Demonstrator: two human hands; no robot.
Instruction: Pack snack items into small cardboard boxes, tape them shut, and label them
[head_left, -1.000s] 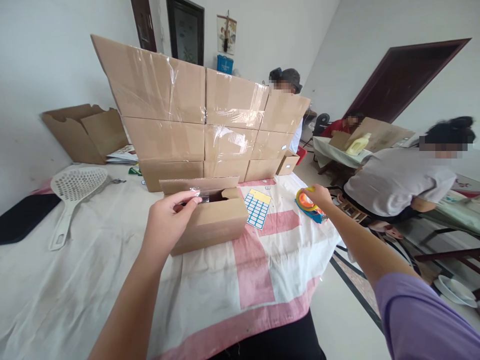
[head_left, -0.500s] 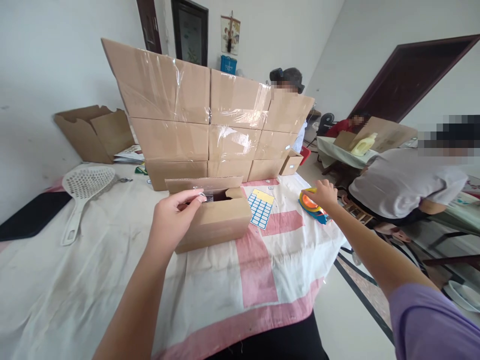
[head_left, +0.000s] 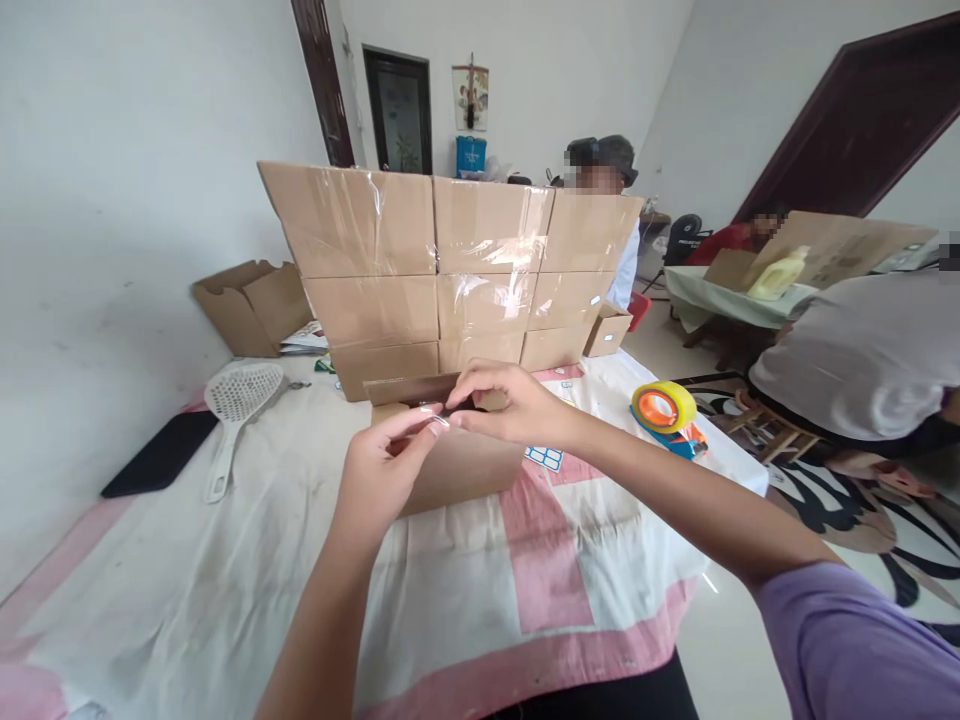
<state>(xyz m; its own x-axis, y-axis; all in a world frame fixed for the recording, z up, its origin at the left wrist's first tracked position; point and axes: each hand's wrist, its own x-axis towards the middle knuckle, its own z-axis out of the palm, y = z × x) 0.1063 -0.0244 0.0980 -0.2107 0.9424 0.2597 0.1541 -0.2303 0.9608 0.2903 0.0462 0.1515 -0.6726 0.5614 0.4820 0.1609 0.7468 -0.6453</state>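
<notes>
My left hand point(head_left: 382, 465) and right hand point(head_left: 501, 402) meet over a small open cardboard box point(head_left: 457, 462) that sits on a white and pink cloth-covered table point(head_left: 225, 590), a little back from its near edge, about midway along it. Both hands are nearly closed, thumb and forefinger pinching a short strip of clear tape point(head_left: 439, 418) between them just above the box's top. The strip is thin and glossy; I cannot tell whether it touches the cardboard yet.

Behind the box, toward the far edge, stands a wall of taped boxes point(head_left: 450, 270). A tape dispenser point(head_left: 666, 415) rests near the right edge, apart from my hands. A label sheet point(head_left: 546, 458) peeks out beside the box. A white slotted scoop point(head_left: 236, 405) and a dark flat pad point(head_left: 161, 455) lie toward the left edge.

Risks, as I judge them: the slack strip could fold and stick to itself or my fingertips, or land crooked, since neither hand steadies the light box, which may slide on the cloth.
</notes>
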